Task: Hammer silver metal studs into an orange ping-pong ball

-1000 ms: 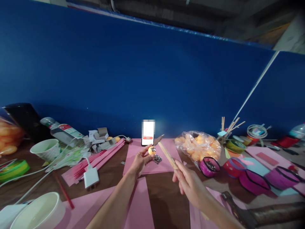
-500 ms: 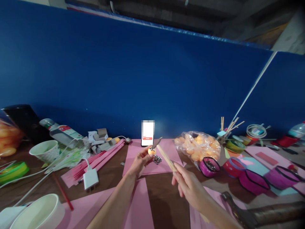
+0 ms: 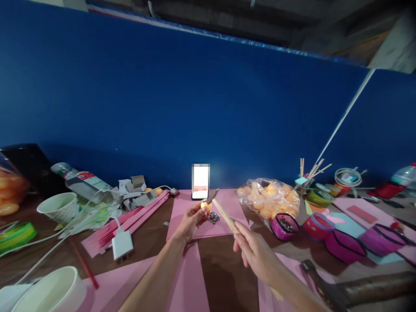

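My left hand (image 3: pixel 191 223) pinches an orange ball (image 3: pixel 206 206), which looks like a table tennis ball, above a pink sheet (image 3: pixel 185 216). In my right hand (image 3: pixel 253 249), the fingers wrap round the pale wooden handle of a hammer (image 3: pixel 225 214). Its narrow, dark, pointed head lies crosswise, with the lower end at the top of the ball; whether it touches cannot be made out. Just behind and below the ball, a small heap of shiny metal beads (image 3: pixel 213 217) rests on the pink sheet. A phone (image 3: pixel 199 195) stands upright against the blue wall.
Right of the sheet lie a clear bag of orange balls (image 3: pixel 269 197), a purple tub (image 3: pixel 284 227) of small metal pieces, and another hammer (image 3: pixel 320 279). At left are a white charger (image 3: pixel 122 245), cables, a paper cup (image 3: pixel 56 208) and a white bowl (image 3: pixel 69 281).
The hammer's head has shifted slightly at the ball. Shiny spots seen on the ball's top earlier are less visible now. Both hands keep their grips, and the whole view has moved slightly.
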The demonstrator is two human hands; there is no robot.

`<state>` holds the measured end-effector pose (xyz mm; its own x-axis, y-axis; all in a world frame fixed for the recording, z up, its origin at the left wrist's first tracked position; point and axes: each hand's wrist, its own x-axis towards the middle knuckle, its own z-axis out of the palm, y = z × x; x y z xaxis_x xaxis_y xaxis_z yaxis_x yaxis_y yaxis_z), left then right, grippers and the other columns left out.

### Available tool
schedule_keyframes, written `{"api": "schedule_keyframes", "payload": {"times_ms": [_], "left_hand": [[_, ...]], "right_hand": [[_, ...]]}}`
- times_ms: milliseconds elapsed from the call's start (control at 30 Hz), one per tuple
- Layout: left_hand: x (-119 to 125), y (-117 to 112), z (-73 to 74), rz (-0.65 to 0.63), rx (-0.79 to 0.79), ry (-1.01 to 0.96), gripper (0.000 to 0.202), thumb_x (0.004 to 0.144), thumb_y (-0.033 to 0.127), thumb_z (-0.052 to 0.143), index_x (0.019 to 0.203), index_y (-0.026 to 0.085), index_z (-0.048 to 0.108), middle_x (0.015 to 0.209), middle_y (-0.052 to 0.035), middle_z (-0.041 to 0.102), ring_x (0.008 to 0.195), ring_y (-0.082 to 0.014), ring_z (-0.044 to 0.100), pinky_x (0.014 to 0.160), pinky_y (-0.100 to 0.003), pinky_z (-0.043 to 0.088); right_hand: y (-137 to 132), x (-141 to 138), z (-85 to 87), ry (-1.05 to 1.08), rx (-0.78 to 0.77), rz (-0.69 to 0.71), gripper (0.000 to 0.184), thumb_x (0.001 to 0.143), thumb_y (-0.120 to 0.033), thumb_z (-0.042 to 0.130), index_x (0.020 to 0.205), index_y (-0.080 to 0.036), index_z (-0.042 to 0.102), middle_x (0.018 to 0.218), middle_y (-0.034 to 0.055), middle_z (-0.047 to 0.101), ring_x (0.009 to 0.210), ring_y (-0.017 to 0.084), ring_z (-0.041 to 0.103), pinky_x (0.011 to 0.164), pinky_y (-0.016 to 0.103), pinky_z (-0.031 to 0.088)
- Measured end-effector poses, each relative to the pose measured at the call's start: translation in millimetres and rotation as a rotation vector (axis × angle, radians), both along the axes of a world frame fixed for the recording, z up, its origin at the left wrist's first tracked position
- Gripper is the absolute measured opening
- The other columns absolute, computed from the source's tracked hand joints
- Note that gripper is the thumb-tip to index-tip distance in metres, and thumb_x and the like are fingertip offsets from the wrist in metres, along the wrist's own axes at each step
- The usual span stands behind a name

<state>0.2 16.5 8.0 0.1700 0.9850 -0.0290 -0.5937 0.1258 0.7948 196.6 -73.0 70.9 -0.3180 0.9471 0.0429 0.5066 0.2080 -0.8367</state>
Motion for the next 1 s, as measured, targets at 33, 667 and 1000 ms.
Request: {"api": "schedule_keyframes", "payload": {"times_ms": [33,667,1000], "left_hand": [[-0.1,0.0,-0.1,-0.001,0.003,-0.007,0.029,0.061,0.025,0.072,0.088,0.015,0.065,0.076,-0.0037,0.063,0.066,-0.0098,0.057,0.069,-0.023,0.045],[2.0,0.9,-1.2,-0.006,0.040,0.042,0.049,0.059,0.014,0.072,0.106,0.019,0.059,0.096,-0.0059,0.062,0.078,-0.0140,0.058,0.077,-0.029,0.043],[1.3,0.5,-0.2,0.003,0.049,0.038,0.047,0.061,0.016,0.071,0.106,0.019,0.059,0.090,-0.0058,0.063,0.076,-0.0128,0.058,0.073,-0.027,0.044]], "right_hand": [[0.3,-0.1,0.7,0.004,0.005,-0.004,0.039,0.090,-0.041,0.026,0.122,-0.023,0.038,0.069,-0.0028,0.054,0.037,0.005,0.041,0.039,0.018,0.035],[1.0,-0.7,2.3,-0.010,0.025,-0.019,0.038,0.090,-0.039,0.025,0.120,-0.022,0.039,0.069,-0.0028,0.054,0.037,0.005,0.042,0.040,0.018,0.036],[1.2,-2.2,2.7,-0.037,0.046,-0.002,0.037,0.090,-0.039,0.025,0.118,-0.021,0.040,0.068,-0.0026,0.055,0.037,0.006,0.042,0.041,0.019,0.037]]}}
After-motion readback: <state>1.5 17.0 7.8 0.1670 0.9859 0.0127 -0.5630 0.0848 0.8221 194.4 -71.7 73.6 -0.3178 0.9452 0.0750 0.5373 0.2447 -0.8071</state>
